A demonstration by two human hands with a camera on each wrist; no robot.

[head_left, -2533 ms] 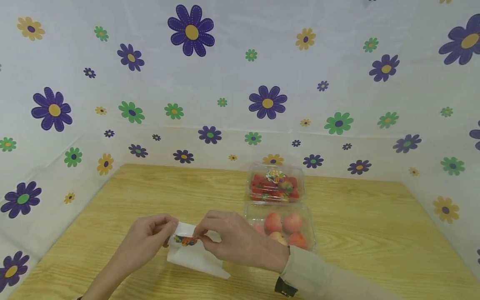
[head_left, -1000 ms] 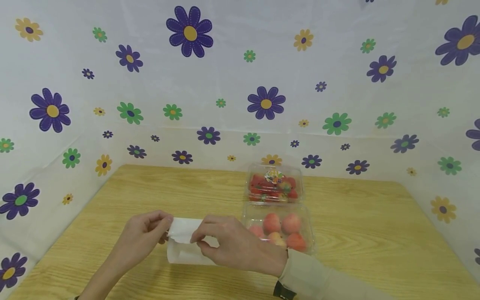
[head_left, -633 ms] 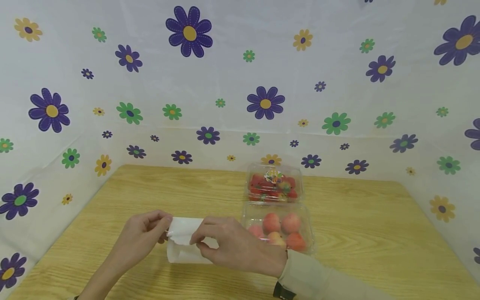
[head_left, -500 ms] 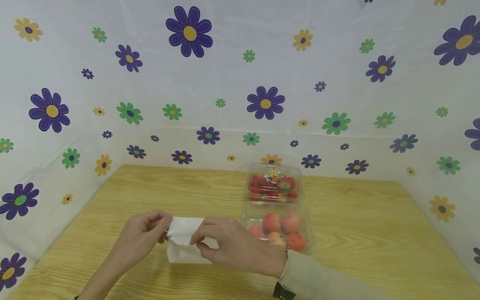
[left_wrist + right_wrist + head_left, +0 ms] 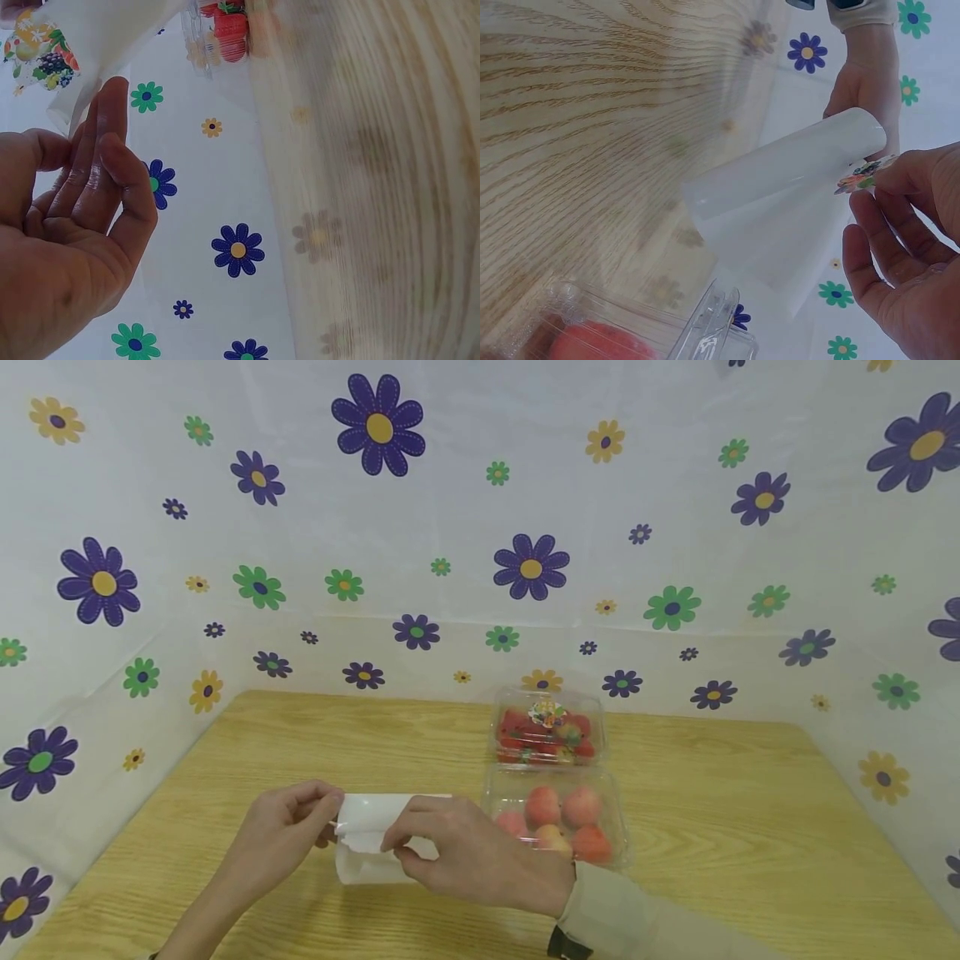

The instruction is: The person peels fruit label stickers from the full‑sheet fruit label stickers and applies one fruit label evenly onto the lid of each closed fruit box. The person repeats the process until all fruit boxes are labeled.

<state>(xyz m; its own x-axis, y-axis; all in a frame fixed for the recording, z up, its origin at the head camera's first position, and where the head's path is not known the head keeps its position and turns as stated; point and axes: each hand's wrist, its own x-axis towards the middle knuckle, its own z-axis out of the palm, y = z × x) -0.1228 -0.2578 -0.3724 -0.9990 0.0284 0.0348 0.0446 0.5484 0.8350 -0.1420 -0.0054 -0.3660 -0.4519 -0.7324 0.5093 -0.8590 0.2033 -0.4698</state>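
Note:
A white sheet of sticker paper (image 5: 371,814), bent into a curl, is held above the table between both hands. At its left end, my left hand (image 5: 288,822) pinches the edge between thumb and fingers. My right hand (image 5: 461,852) has thumb and index finger on a sticker printed with fruit (image 5: 859,178), as the right wrist view shows. That print also appears in the left wrist view, near the fingers of my left hand (image 5: 82,217). From the head view the sticker's printed face is hidden. How much of it still adheres to the paper I cannot tell.
Behind the right hand stands a clear plastic box of peach-like fruit (image 5: 585,806). Farther back is a clear box of strawberries (image 5: 517,739) with a fruit sticker (image 5: 547,714) on its lid. A flowered white cloth (image 5: 450,510) surrounds the wooden table (image 5: 720,827).
The sticker's print faced the head camera 2.5 seconds ago; now a blank white side does, and the paper is curled. Over the last second both hands stay nearly still.

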